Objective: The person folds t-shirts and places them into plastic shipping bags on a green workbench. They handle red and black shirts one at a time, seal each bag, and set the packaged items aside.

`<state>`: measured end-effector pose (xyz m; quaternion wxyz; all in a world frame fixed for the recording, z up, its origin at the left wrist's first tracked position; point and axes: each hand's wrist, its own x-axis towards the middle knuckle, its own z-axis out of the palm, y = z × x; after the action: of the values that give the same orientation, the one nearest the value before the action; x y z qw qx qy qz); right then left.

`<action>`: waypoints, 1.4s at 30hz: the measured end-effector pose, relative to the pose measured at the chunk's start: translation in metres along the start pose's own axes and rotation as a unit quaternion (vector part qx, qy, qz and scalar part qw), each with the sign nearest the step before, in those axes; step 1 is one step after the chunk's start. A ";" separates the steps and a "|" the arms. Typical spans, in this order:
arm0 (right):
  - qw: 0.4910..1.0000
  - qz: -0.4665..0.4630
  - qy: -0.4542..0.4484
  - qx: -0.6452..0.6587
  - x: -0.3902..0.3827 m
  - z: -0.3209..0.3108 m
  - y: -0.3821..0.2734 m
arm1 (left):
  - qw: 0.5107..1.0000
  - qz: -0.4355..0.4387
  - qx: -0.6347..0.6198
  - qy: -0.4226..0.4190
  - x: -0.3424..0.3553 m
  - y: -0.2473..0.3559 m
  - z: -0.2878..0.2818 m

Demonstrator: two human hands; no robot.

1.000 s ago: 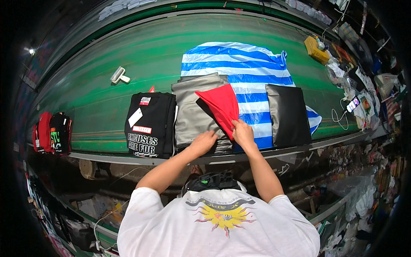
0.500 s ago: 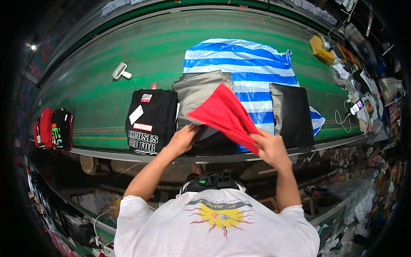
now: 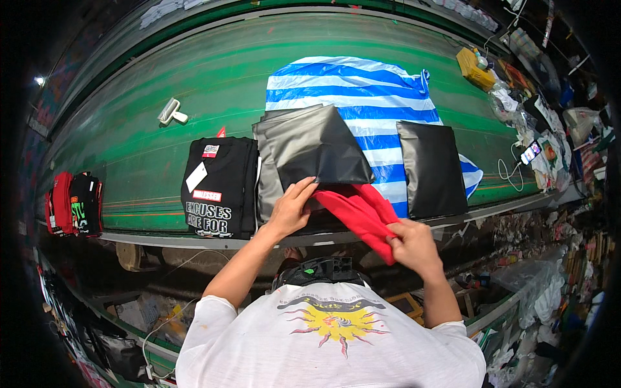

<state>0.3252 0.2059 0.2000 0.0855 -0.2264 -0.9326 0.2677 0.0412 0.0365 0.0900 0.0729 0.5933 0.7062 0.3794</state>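
Note:
My right hand [image 3: 414, 247] is closed on the near end of a folded red cloth [image 3: 363, 210], bunched in its fingers. The cloth's far end goes under a dark grey, glossy plastic bag [image 3: 323, 145], which hides it. My left hand [image 3: 294, 207] pinches the near edge of that bag, thumb side to the right. Beneath it lies a stack of similar grey bags [image 3: 267, 174]. Left of the stack is a pile of folded black T-shirts [image 3: 220, 174] with a white tag. Another dark plastic bag, filled flat [image 3: 432, 169], lies to the right.
A blue-and-white striped plastic sack [image 3: 381, 116] is spread on the green table [image 3: 194, 77]. A white-handled roller [image 3: 172, 112] lies farther left. Folded red and black shirts [image 3: 74, 204] sit at the far left. A phone [image 3: 530, 152] with a white cable and clutter line the right end.
The red cloth has swung down and toward me, its far end now beneath the upper bag. That bag's near edge has come up, held by my left hand.

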 end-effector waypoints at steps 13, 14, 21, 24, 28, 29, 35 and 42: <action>0.987 0.034 0.103 -0.120 0.043 0.042 -0.017 | 0.994 0.103 -0.022 -0.001 0.050 0.093 0.023; 0.982 0.021 0.116 -0.144 0.048 0.048 -0.013 | 0.994 0.103 -0.020 -0.006 0.050 0.095 0.022; 0.979 0.008 0.018 -0.204 0.061 0.103 0.005 | 0.990 0.141 0.001 0.018 0.019 0.068 0.025; 0.984 0.055 -0.104 -0.132 0.042 0.123 0.019 | 1.000 0.016 0.010 -0.011 -0.001 0.037 0.021; 0.977 0.179 -0.016 -0.116 0.048 0.111 0.028 | 0.965 -0.253 -0.068 -0.026 -0.018 -0.008 0.042; 0.975 0.197 0.011 -0.098 0.051 0.108 0.040 | 0.977 -0.211 -0.033 -0.028 -0.019 -0.009 0.045; 0.949 0.273 0.155 -0.042 0.058 0.123 0.129 | 0.972 -0.120 0.148 -0.134 -0.014 -0.010 0.068; 0.872 0.337 0.137 0.327 0.062 0.132 0.195 | 0.986 -0.021 0.117 -0.117 0.044 0.018 0.105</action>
<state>0.3068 0.3214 -0.0134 0.1859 -0.5207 -0.6375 0.5365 0.1006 0.1234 0.0426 0.0933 0.6231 0.7448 0.2200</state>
